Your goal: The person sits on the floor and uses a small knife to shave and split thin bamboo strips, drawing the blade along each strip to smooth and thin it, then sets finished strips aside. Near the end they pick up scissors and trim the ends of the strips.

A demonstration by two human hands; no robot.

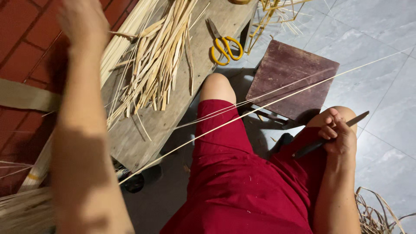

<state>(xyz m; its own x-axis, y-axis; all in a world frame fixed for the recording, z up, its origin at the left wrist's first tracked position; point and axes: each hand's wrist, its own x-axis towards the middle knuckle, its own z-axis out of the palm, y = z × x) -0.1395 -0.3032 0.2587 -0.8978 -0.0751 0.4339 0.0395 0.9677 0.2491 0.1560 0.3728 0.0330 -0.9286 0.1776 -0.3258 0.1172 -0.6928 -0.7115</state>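
Gripping knife [331,135], right hand [338,134]

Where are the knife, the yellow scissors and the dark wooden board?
knife [329,135]: head view, on the blade near the right hand.
yellow scissors [225,47]: head view, on the handles.
dark wooden board [290,78]: head view, on its flat top.

Home craft workspace for bamboo weaving: weathered grey wooden plank bench [173,117] carrying a pile of pale split bamboo strips [151,60] and yellow-handled scissors [225,45]; grey tiled floor [372,52] beside the bench.
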